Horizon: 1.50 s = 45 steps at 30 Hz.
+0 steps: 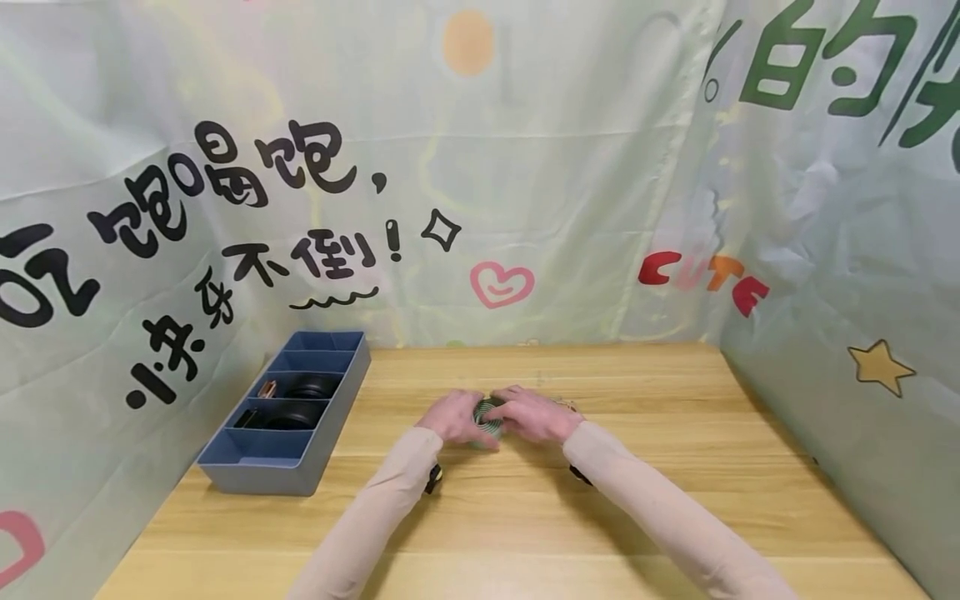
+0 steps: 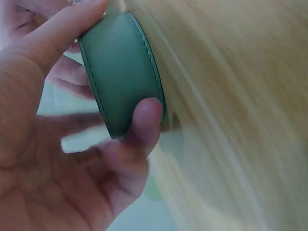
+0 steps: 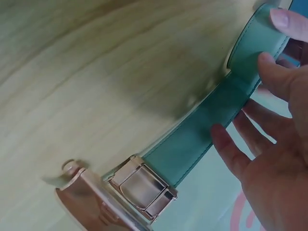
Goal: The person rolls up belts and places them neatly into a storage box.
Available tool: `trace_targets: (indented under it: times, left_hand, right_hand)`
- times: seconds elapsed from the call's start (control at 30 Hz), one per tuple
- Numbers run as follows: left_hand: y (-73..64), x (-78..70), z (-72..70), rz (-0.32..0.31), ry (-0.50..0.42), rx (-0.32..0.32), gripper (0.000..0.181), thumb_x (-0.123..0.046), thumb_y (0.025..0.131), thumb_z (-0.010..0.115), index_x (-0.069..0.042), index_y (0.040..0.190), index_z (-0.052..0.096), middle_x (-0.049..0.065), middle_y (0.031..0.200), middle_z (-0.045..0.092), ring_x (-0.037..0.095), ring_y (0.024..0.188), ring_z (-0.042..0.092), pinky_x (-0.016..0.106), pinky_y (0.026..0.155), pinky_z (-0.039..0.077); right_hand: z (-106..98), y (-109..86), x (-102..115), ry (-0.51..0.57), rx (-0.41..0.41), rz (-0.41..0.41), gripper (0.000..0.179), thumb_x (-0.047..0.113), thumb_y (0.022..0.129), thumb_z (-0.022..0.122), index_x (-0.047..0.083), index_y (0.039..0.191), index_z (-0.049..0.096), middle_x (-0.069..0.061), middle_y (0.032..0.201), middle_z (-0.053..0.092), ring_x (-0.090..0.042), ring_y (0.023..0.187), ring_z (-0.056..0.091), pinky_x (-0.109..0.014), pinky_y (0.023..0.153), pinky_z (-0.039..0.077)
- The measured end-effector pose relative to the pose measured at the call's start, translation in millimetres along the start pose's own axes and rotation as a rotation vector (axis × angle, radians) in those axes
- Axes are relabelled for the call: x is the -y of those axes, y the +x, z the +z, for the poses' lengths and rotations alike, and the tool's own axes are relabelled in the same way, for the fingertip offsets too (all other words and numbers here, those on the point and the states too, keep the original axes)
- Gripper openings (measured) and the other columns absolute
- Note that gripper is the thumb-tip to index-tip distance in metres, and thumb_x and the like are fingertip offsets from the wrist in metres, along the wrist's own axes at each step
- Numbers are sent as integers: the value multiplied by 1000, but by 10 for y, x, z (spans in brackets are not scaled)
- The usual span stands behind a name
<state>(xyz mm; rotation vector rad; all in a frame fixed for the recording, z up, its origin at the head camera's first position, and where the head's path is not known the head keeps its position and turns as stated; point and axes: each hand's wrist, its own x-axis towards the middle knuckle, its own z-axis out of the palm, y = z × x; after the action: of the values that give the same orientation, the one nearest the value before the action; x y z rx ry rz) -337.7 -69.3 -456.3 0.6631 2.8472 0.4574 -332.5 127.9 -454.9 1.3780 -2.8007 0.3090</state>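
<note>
A green leather belt (image 1: 488,417) with stitched edges stands on its edge as a coil on the table, between both hands. My left hand (image 1: 455,418) holds the coil's side, with fingers (image 2: 147,118) curled against the green band in the left wrist view. My right hand (image 1: 534,414) grips the other side, its fingertips on the coil and on the straight length running from it. That loose end carries a shiny rose-gold buckle (image 3: 144,187), seen in the right wrist view. From the head view, the hands hide much of the belt.
On the left of the wooden table (image 1: 660,500) stands a blue-grey divided box (image 1: 296,471). Two of its compartments hold coiled black belts (image 1: 288,415), one near a copper-coloured buckle (image 1: 267,389). Printed cloth (image 1: 570,200) walls the back and both sides.
</note>
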Motion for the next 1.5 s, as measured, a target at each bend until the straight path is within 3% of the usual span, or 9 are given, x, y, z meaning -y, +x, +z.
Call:
trace_targets:
  times: [0.1, 0.23, 0.4, 0.57, 0.67, 0.77, 0.9, 1.1, 1.5]
  left_hand:
    - [3, 48, -25, 85, -46, 57, 78, -40, 68, 88, -13, 134, 56, 3, 114, 65, 15, 98, 58, 34, 89, 48]
    - [26, 80, -27, 114, -105, 78, 66, -29, 69, 88, -10, 126, 60, 1, 112, 67, 13, 95, 58, 31, 89, 48]
    - [45, -3, 25, 31, -65, -57, 52, -45, 64, 89, -11, 97, 66, -4, 81, 62, 11, 71, 52, 26, 65, 44]
    - [50, -112, 102, -29, -1, -198, 60, -60, 60, 86, -18, 61, 43, -7, 58, 36, 10, 52, 35, 24, 48, 31]
    - [46, -101, 74, -6, 22, -172, 55, -59, 64, 85, -16, 67, 50, -5, 64, 45, 11, 57, 42, 25, 53, 37]
    - [14, -33, 13, 34, 27, -76, 59, -51, 69, 85, -9, 105, 64, 4, 97, 64, 18, 86, 60, 31, 76, 50]
    - [-24, 37, -32, 65, 4, -5, 84, -39, 72, 86, -10, 142, 48, 13, 133, 57, 27, 119, 55, 41, 99, 46]
    - [15, -1, -52, 86, 0, -35, 71, -36, 66, 90, -10, 124, 59, 7, 118, 65, 22, 109, 59, 38, 94, 48]
    - [2, -197, 79, -55, 11, -131, 61, -44, 62, 91, -5, 101, 64, 7, 94, 65, 20, 83, 59, 36, 78, 52]
  right_hand:
    - [1, 20, 1, 22, 9, -2, 34, 15, 94, 65, 19, 128, 66, -17, 142, 51, -35, 129, 50, -49, 106, 42]
    - [23, 13, -24, 60, 29, 4, 35, 12, 96, 61, 18, 130, 65, -16, 140, 53, -34, 129, 50, -48, 105, 43]
    - [51, -24, -81, 54, 25, 11, 35, 9, 96, 61, 19, 129, 64, -14, 130, 58, -31, 120, 57, -45, 98, 48]
    - [55, -25, -132, 43, 6, -33, 33, 7, 94, 63, 17, 125, 66, -9, 112, 62, -21, 98, 60, -35, 85, 52]
    - [24, -1, -131, 62, 3, -55, 29, 9, 95, 63, 16, 123, 67, -9, 110, 62, -20, 96, 61, -32, 85, 52]
    - [-3, 12, -113, 82, 16, -43, 31, 12, 95, 62, 15, 125, 66, -13, 120, 62, -24, 106, 63, -36, 91, 52]
    - [2, 18, -108, 85, 30, -18, 35, 13, 95, 61, 14, 130, 63, -19, 135, 57, -31, 120, 59, -42, 99, 49]
    - [17, 6, -117, 74, 40, 5, 38, 15, 94, 64, 15, 132, 62, -18, 134, 58, -29, 118, 60, -40, 97, 50]
    - [31, -35, -122, 76, 17, 12, 32, 21, 92, 66, 14, 124, 66, -6, 114, 67, -18, 99, 64, -33, 87, 53]
